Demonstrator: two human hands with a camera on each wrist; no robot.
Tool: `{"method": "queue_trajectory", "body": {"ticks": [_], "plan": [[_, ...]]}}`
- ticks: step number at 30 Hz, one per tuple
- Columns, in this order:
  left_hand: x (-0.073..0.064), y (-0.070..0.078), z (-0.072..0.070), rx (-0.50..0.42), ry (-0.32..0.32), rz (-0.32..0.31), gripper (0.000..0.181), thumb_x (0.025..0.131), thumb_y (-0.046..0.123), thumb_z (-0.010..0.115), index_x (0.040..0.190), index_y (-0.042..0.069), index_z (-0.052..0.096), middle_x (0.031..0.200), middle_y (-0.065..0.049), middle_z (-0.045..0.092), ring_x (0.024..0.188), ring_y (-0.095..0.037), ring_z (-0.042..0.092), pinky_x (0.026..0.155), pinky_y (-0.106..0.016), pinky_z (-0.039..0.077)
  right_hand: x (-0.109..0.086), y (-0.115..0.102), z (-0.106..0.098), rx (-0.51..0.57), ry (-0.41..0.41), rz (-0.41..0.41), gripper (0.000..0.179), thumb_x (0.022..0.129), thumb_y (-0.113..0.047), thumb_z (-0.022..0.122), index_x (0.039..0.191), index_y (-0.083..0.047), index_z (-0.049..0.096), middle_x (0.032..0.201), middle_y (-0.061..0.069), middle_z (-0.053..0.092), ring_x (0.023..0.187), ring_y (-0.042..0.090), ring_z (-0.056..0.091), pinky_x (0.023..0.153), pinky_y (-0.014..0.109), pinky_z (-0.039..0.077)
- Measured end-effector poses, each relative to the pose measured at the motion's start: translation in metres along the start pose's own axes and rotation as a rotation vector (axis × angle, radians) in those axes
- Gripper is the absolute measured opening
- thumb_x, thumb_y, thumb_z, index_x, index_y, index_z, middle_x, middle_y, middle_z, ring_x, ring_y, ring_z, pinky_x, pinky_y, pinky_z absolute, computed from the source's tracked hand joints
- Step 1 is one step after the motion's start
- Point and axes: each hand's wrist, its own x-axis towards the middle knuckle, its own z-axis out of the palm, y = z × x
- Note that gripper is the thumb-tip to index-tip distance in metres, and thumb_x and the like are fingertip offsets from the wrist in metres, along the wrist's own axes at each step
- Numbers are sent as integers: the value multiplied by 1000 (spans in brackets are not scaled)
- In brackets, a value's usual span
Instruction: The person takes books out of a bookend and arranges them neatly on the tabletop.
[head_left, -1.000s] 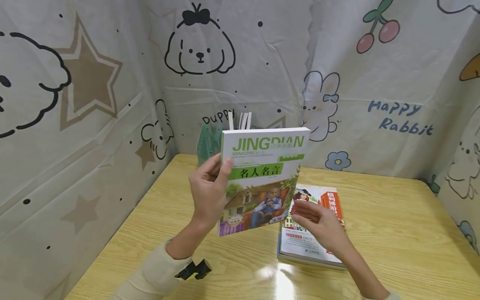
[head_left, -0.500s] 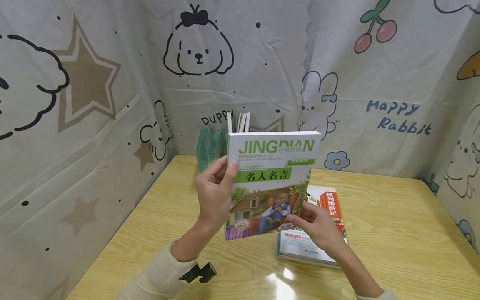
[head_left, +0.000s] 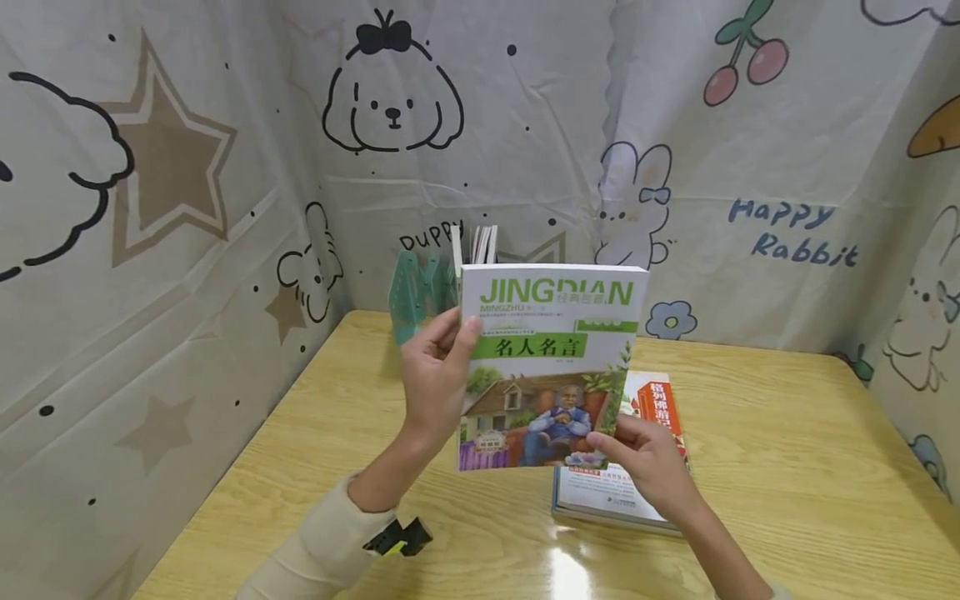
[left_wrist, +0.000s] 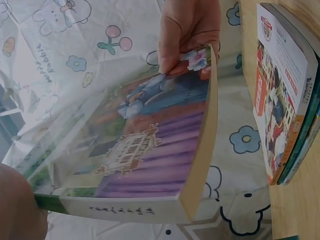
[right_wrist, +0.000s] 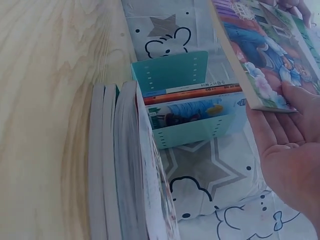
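A paperback book (head_left: 547, 367) with green lettering and a painted old man in an armchair is held up over the table, cover toward the head camera. My left hand (head_left: 435, 375) grips its left edge, thumb on the front. At the lower right corner my right hand (head_left: 652, 462) pinches it, thumb on the cover and fingers behind, as the right wrist view also shows. Below and behind lies a stack of several books (head_left: 618, 500), partly covered by the held one; its top book has a red title panel.
At the back of the table (head_left: 780, 433) a green bookend rack (head_left: 408, 292) holds upright books (right_wrist: 195, 107), partly hidden behind the raised book in the head view. A printed cloth (head_left: 525, 108) hangs around the back and sides.
The book has shifted right and turned squarer to the head camera. My right hand, apart from it at first, has taken hold of its lower right corner. The stack stays put.
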Motion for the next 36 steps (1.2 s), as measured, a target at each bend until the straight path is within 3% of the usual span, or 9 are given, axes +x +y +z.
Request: {"method": "queue_trajectory", "body": {"ticks": [6,12,17,19,23,27,30,33,36], "plan": [[2,-11,2,-15,-11,-85,26,99,8,60,118,-7,68,84,-19,71,50,-5,47,44,-19,30,-7,4,-4,-24,58,-38,46,91,-4,71,63,-8,35,60,-5,26,52,6,25,43,27,24],[3,-23,1,17,-47,-145,27,99,10,61,120,-6,68,95,-18,73,46,-7,39,42,-20,29,-16,6,-11,-34,88,-58,44,91,-1,71,61,-9,39,56,-5,22,49,3,22,37,30,21],[5,-35,0,61,-90,-163,30,98,12,64,122,-6,67,105,-17,73,78,-14,68,65,-21,52,-22,6,-18,-47,89,-41,43,92,-2,70,61,-10,41,57,-7,28,48,3,27,37,28,27],[6,-41,-1,62,-105,-167,30,99,12,63,123,-6,66,108,-18,72,91,-19,71,78,-26,56,-24,8,-22,-52,90,-36,43,92,-2,70,61,-9,41,57,-6,29,49,3,27,38,27,29],[10,-54,-8,60,-108,-184,33,101,12,61,127,-8,63,116,-21,69,103,-29,69,86,-31,55,-29,12,-29,-54,96,-16,43,94,-3,69,61,-8,40,56,-2,28,50,7,26,41,28,28],[16,-67,-17,66,-65,-222,36,101,12,61,129,-11,59,120,-25,66,108,-31,66,87,-27,54,-33,17,-36,-62,118,14,49,94,-5,68,61,-8,33,57,0,23,49,11,24,42,28,27],[22,-66,-21,92,-13,-261,35,101,10,61,129,-11,59,123,-25,65,112,-31,65,89,-25,52,-36,20,-41,-59,126,37,48,95,-5,68,61,-7,33,57,1,24,50,12,25,42,29,27],[27,-74,-27,110,42,-265,36,100,11,62,130,-9,59,124,-25,64,114,-29,64,92,-25,51,-38,21,-46,-51,116,51,30,96,-4,66,68,0,57,57,-3,42,53,10,34,44,31,34],[32,-90,-32,119,91,-264,39,100,13,63,133,-6,58,128,-22,63,118,-24,62,95,-24,48,-41,22,-51,-52,115,63,28,96,-3,66,69,0,59,58,-6,44,54,7,35,44,31,35]]}}
